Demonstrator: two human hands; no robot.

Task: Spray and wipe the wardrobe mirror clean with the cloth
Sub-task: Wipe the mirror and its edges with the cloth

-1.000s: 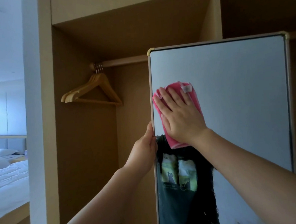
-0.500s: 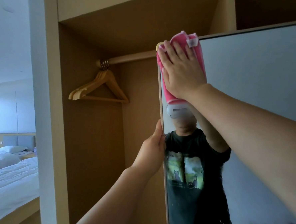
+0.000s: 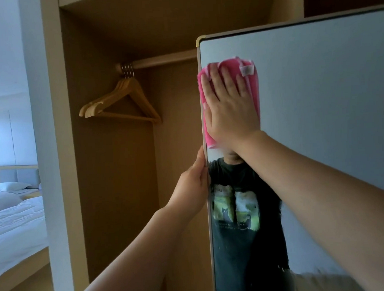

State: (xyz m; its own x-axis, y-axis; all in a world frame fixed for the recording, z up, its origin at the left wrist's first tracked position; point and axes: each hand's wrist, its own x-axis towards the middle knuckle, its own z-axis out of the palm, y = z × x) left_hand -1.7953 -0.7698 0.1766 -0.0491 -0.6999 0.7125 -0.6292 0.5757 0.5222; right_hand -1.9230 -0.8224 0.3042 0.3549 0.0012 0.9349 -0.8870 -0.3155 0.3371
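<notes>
The wardrobe mirror (image 3: 318,92) is a tall gold-framed panel swung out from the wardrobe, filling the right half of the head view. A folded pink cloth (image 3: 251,78) lies flat against the glass near its upper left corner. My right hand (image 3: 229,107) presses on the cloth with straight, spread fingers. Lower down, my left hand (image 3: 194,188) grips the mirror's left edge, thumb on the near side and fingers hidden behind the frame. No spray bottle is in view. The glass reflects a person in a dark printed T-shirt.
Left of the mirror the open wooden wardrobe (image 3: 113,195) has a rail with several wooden hangers (image 3: 125,100). A white wall post (image 3: 45,154) stands further left, and a bed with white sheets (image 3: 13,223) lies beyond it.
My right hand swept the cloth up to the mirror's top left corner, then back down a little along the left edge. The left hand has kept its hold on the frame.
</notes>
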